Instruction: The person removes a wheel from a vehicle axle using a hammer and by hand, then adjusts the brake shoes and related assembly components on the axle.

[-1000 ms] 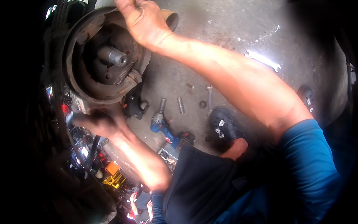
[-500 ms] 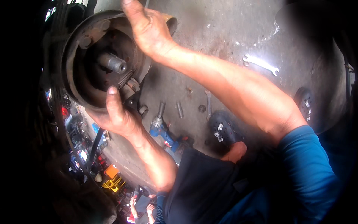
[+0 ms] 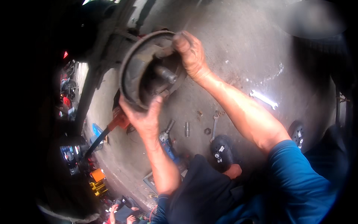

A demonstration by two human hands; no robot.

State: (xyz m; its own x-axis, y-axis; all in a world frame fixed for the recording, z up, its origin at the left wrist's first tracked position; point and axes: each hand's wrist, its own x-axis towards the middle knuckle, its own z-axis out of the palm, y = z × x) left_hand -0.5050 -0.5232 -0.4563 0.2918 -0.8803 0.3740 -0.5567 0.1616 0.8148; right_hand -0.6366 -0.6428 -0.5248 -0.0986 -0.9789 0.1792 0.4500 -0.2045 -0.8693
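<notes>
Brake drum assembly [image 3: 143,71], round, rusty and dark, mounted at the end of a vehicle axle at upper centre, open face turned toward the viewer; central spindle stub [image 3: 166,74] protruding from the middle. Right hand [image 3: 192,56] closed over the upper right rim of the assembly, fingers curled around the edge, forearm stretching down to a blue sleeve [image 3: 298,175] at lower right. Left hand [image 3: 143,117] cupped against the lower rim, fingers spread and pressed to the metal from below, thumb toward the hub. Both hands thus gripping the assembly on opposite sides.

Concrete floor [image 3: 242,44] beneath, grey and stained. Open-ended wrench [image 3: 263,99], bright steel, lying flat well to the right of the right forearm. Second, smaller spanner [image 3: 214,127] below that forearm, just beside a nut [image 3: 207,131] and near a short cylindrical socket [image 3: 187,128]. Blue power tool [image 3: 168,143] lying on the floor right of the left forearm, nose pointing up toward the assembly. Red-orange jack [image 3: 118,120] with a long dark handle, left of the left hand, partly under the vehicle. Two dark sandals [image 3: 220,149], one between the forearms and one at the far right. Dark trousers [image 3: 201,198] filling the lower centre. Left border cluttered with small coloured items, too blurred to identify.
</notes>
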